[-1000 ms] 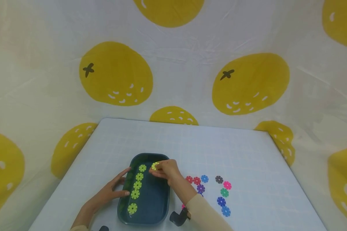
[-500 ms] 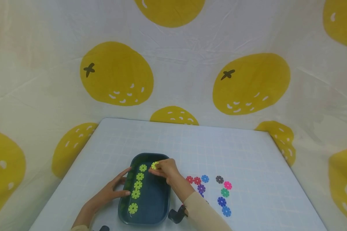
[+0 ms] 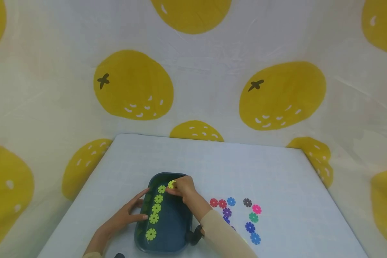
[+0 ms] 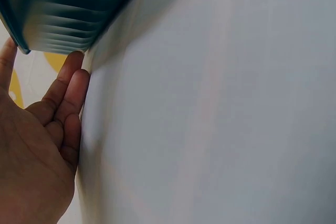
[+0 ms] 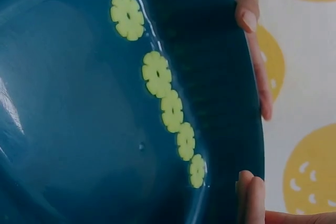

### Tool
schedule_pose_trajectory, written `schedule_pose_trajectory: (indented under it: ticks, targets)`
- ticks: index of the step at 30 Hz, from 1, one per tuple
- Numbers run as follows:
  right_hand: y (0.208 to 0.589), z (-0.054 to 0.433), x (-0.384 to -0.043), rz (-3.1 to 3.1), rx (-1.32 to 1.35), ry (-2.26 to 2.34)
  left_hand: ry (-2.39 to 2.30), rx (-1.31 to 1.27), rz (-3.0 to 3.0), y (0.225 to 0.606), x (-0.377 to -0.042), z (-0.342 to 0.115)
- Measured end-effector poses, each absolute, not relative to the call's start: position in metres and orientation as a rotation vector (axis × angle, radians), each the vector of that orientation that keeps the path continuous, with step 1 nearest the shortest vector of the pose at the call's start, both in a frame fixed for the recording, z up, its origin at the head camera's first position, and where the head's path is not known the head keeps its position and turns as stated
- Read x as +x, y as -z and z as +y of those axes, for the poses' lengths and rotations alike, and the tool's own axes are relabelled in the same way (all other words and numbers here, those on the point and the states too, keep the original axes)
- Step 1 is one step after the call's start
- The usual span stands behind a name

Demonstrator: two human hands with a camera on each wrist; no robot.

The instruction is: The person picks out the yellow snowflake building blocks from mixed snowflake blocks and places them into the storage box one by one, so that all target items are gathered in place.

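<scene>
Yellow disc (image 3: 171,184) at the tray's (image 3: 175,229) one o'clock could slip, I'd say, if the right hand's (image 3: 184,186) pinch loosens; spread left hand (image 3: 125,214) touches nine o'clock.

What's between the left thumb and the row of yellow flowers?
The tray's side wall stands between the left thumb and the yellow-green flowers; the right wrist view shows it.

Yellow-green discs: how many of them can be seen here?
6: five discs in a row along the left side of the tray, one held disc in the right hand. More may be hidden behind the right sleeve.
</scene>
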State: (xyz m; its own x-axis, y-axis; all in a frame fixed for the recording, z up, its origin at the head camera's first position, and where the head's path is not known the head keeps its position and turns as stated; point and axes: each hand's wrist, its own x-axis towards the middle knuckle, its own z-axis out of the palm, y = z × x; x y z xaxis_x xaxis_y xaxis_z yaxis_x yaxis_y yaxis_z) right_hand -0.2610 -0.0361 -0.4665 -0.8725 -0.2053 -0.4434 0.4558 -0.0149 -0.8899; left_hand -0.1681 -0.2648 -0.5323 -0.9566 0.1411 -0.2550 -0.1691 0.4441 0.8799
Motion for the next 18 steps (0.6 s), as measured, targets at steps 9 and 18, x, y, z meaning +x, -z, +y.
schedule_pose_trajectory:
  ticks: [9,18]
  targets:
    - [0.468,-0.045,-0.270,1.840,0.347,1.916,-1.522,-0.029,2.409,0.532,-0.168,-0.265]
    - [0.478,-0.047,-0.271,1.879,0.368,1.914,-1.531,-0.024,2.397,0.533,-0.168,-0.265]
